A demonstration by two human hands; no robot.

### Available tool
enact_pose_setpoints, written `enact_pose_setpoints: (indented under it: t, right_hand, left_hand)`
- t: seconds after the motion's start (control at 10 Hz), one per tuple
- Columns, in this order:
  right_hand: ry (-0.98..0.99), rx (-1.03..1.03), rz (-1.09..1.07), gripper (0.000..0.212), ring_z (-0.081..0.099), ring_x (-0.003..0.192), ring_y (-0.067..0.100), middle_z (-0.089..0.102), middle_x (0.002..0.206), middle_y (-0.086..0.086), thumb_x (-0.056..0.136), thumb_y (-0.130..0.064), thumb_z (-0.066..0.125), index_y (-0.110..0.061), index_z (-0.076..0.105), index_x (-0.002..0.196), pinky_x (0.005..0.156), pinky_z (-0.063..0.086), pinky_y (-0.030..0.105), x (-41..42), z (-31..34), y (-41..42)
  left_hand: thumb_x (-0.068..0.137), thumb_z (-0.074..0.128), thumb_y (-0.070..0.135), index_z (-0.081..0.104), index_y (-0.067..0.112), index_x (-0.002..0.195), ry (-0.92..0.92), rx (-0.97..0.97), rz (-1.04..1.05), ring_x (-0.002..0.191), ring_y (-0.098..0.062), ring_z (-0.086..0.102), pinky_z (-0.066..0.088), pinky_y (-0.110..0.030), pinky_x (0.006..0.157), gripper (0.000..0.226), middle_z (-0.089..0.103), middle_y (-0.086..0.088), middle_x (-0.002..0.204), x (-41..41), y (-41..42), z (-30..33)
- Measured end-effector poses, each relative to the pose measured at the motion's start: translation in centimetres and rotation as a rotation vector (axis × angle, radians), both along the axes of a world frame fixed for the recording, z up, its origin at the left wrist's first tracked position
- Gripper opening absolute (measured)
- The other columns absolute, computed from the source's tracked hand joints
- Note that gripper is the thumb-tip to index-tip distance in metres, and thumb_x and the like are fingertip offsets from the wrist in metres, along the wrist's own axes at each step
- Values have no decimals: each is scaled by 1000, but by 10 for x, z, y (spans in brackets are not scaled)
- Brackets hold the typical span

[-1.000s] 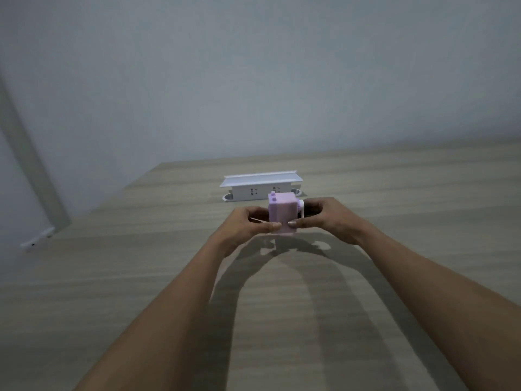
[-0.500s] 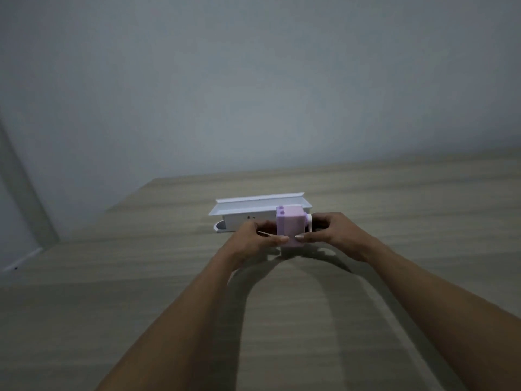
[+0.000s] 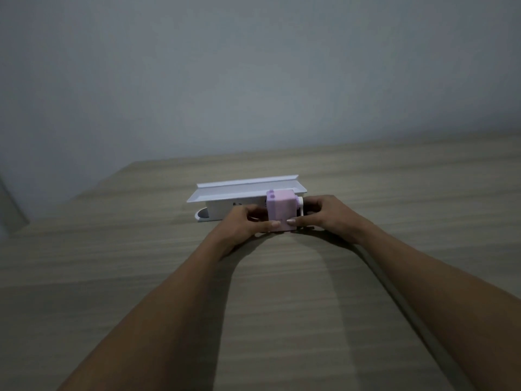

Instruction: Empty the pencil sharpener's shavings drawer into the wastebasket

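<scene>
A small pink box-shaped pencil sharpener [image 3: 281,210] with a white crank part on its right side rests on the wooden table [image 3: 141,263], a little past arm's middle reach. My left hand [image 3: 244,224] grips its left side, thumb on the lower front. My right hand [image 3: 324,214] holds its right side, thumb on the lower front and fingers around the white part. The drawer is not drawn out as far as I can tell. No wastebasket is in view.
Directly behind the sharpener stands a long white power strip box [image 3: 225,198] with a raised flat lid. A grey wall runs behind the table's far edge. The table's left edge slants off toward the left.
The sharpener, held off the table a second ago, has come down onto the tabletop in front of the white box. My view has shifted closer, so both sit lower in the frame.
</scene>
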State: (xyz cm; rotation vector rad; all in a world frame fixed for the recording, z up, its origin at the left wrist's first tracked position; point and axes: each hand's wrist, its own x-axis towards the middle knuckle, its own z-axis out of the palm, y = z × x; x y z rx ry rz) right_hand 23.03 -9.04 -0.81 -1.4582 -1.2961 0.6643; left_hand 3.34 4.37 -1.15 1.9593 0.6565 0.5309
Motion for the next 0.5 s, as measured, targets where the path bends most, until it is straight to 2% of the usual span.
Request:
enact_pose_setpoints:
  t: [0.1,0.2,0.3,0.4,0.5]
  right_hand:
    - [-12,-16,-5,43,74,90,5,79,108,2,79,-3,83,-10,75,120,79,57,17,0,1,2]
    - [21,-22,-14,42,74,91,7,79,108,3,79,-3,82,-8,74,120,80,56,20,0,-1,5]
    - [30,-34,-32,46,74,107,20,79,113,5,77,-9,86,-9,74,121,97,57,36,1,-5,9]
    - [-7,-68,-65,53,72,112,22,78,115,4,73,-13,89,-9,73,123,105,53,41,-5,1,2]
    - [-10,-75,-152,56,68,118,25,74,116,4,73,-15,90,-4,69,124,105,51,36,-17,9,-10]
  left_hand:
    - [83,83,22,73,12,121,8,3,9,90,-8,72,55,-9,66,40,77,5,101,3,0,1]
    - [83,83,24,72,11,123,1,-6,25,96,-14,72,56,-12,69,43,77,-1,108,5,1,-1]
    - [82,84,22,68,9,129,19,-26,31,99,-13,71,57,-17,75,51,75,-4,117,6,3,-2]
    - [74,90,18,63,5,137,7,-63,36,111,-22,70,58,-33,95,70,73,-8,124,2,2,3]
    - [71,92,17,48,2,148,1,-55,98,115,-23,64,58,-32,91,89,63,-10,133,-7,-10,11]
